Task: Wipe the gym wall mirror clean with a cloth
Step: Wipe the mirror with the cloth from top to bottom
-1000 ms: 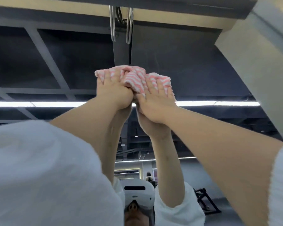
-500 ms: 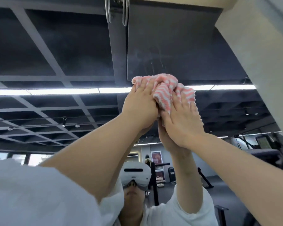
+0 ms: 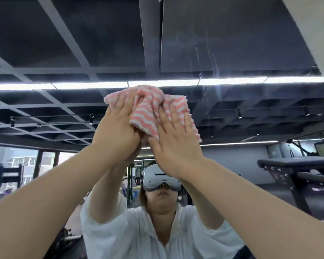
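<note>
The wall mirror [image 3: 232, 43] fills almost the whole view and reflects a dark grid ceiling, a light strip and a person in a white top. A pink-and-white striped cloth [image 3: 148, 113] is bunched flat against the glass at centre. My left hand [image 3: 118, 131] presses on its left part, fingers spread upward. My right hand [image 3: 174, 146] presses on its right part, beside the left hand. Both arms reach up and forward. Wet streaks [image 3: 211, 58] run down the glass above and right of the cloth.
A pale wall or column [image 3: 318, 34] borders the mirror at the upper right. Reflected in the glass are a treadmill [image 3: 295, 171] at right, dark racks [image 3: 9, 176] at lower left and windows behind them.
Both hands have slid the cloth down the mirror and a little to the right. The view has tilted lower, so the reflected person and gym floor now show.
</note>
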Tool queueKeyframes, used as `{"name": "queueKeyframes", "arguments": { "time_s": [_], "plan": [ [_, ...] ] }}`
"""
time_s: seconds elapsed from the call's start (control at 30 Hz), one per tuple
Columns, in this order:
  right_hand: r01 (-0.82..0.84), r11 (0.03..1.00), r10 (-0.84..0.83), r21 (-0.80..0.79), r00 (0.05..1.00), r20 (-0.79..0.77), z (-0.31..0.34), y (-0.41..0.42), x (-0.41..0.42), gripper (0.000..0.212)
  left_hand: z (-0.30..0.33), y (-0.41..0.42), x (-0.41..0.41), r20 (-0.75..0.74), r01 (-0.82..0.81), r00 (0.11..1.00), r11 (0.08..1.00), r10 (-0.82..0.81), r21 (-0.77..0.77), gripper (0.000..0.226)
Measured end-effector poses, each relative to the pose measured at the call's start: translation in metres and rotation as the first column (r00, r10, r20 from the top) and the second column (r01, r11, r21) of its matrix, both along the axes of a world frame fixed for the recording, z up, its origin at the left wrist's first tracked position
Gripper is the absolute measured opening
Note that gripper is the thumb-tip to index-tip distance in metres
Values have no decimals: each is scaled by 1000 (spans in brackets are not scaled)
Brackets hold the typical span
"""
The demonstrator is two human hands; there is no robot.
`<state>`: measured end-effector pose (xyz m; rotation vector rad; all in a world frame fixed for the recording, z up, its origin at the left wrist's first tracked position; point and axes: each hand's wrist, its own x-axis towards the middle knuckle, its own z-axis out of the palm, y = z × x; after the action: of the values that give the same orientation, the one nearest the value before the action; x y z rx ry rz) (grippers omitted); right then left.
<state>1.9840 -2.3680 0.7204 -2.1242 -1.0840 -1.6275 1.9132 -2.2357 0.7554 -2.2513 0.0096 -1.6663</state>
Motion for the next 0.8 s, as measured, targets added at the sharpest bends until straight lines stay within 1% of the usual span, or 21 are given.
{"name": "queueKeyframes", "arguments": {
  "time_s": [0.1, 0.2, 0.3, 0.4, 0.5, 0.57, 0.63, 0.67, 0.73, 0.8],
  "plan": [
    [-39, 998, 43, -58, 998, 54, -28, -16, 12, 65, -37, -7, 2, -9, 78, 997, 996, -79, -29, 82],
    [-33, 999, 36, -35, 996, 87, -55, -43, 28, 62, -64, -28, 15, -13, 87, 996, 996, -88, -34, 80],
    [-37, 997, 34, 65, 998, 49, -88, -77, 46, 60, -95, -61, 39, -19, 130, 991, 990, -129, 50, 77],
    [-28, 976, 26, 217, 1000, 10, -132, -99, 52, 65, -131, -93, 62, -42, 214, 977, 962, -210, 169, 70],
    [-10, 931, 40, 366, 996, -74, -175, -87, 45, 63, -162, -100, 67, -54, 231, 973, 948, -224, 219, 65],
    [18, 912, 60, 411, 982, -178, -196, -67, 34, 64, -179, -88, 63, -34, 227, 974, 951, -225, 209, 64],
    [41, 922, 38, 386, 980, -195, -214, -48, 24, 64, -200, -68, 54, -13, 220, 975, 965, -221, 143, 65],
    [52, 937, 13, 346, 983, -182, -223, -40, 18, 63, -213, -58, 48, 0, 209, 978, 973, -210, 99, 66],
    [53, 974, -19, 222, 988, -151, -244, -26, 9, 62, -248, -41, 35, 13, 168, 986, 986, -168, 10, 71],
    [21, 993, -9, 118, 995, -103, -268, -18, 2, 59, -287, -31, 25, 24, 154, 988, 985, -153, -77, 76]
  ]
}}
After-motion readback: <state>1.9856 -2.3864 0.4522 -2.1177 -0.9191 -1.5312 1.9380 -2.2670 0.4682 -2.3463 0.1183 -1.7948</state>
